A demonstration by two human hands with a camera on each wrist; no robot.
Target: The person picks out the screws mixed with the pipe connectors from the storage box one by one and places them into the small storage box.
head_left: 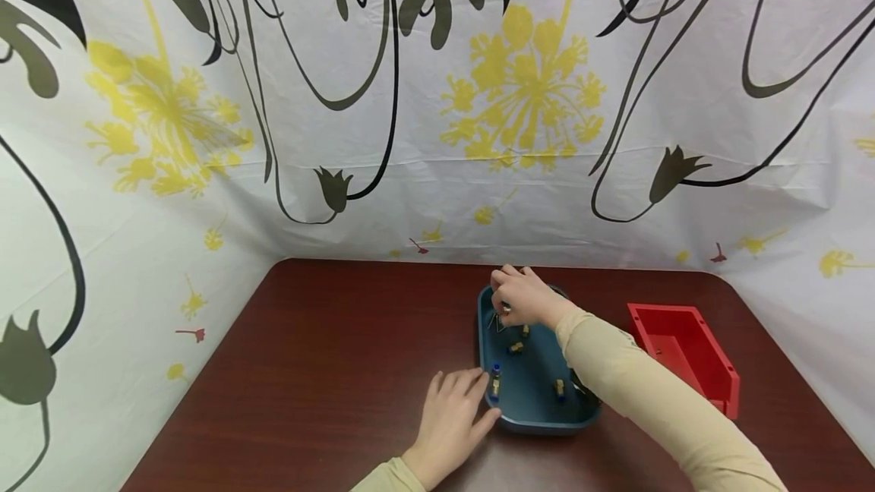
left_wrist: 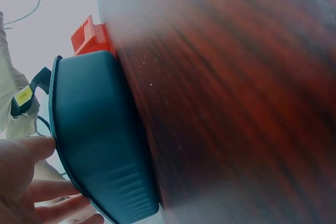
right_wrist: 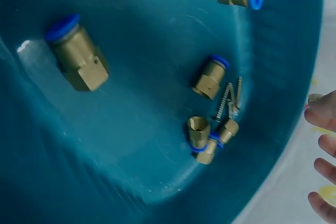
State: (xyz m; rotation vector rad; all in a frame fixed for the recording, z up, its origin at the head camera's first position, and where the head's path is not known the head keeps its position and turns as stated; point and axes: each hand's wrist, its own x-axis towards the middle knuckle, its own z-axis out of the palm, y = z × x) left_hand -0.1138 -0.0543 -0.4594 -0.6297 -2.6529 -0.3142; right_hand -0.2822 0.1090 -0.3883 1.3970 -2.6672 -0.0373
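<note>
A dark blue tray (head_left: 540, 425) lies on the brown table and holds several brass fittings with blue caps (head_left: 495, 382) and a few screws (right_wrist: 231, 98). My left hand (head_left: 472, 401) rests flat on the table with straight fingers, its fingertips (left_wrist: 37, 148) against the tray's outer wall (left_wrist: 94, 129). My right hand (head_left: 516, 298) hovers over the tray's far left end, fingers curled downward. The right wrist view shows the tray floor (right_wrist: 147, 129), a large fitting (right_wrist: 79, 59), a cluster of small fittings (right_wrist: 202, 137) and my fingertips (right_wrist: 323, 145) at the edge. Whether they pinch anything is hidden.
A red open box (head_left: 683, 355) stands to the right of the tray, close to my right forearm. A flower-print sheet (head_left: 437, 97) walls off the table at the back and both sides. The bare table top (head_left: 328, 355) stretches to the left.
</note>
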